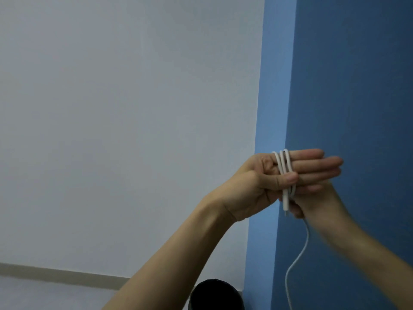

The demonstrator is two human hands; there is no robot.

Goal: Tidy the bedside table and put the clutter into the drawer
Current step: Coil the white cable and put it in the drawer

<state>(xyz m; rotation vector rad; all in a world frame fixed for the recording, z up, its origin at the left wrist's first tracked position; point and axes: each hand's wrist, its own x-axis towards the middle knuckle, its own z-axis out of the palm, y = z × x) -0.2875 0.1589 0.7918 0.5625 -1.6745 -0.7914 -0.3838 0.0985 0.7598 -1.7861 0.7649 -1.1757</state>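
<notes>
The right hand [318,201] is smeared by motion and half hidden behind the left fingers. Its fingers curl close to where the loose strand drops away, but I cannot tell whether its grip has the strand or is released. The strand hangs in a loose curve and is cut off by the bottom edge. A dark rounded object [214,295] at the bottom edge is also cut off and too dim to identify.

The white cable [283,166] is wound in several loops around the straight fingers of the left hand [261,184], whose thumb clamps the loops against them. A plug end sticks out just below the thumb. Both hands are raised before a room corner, with a pale wall [123,108] to the left and a blue wall [357,86] to the right. A beige skirting band [55,272] runs along the pale wall's foot.
</notes>
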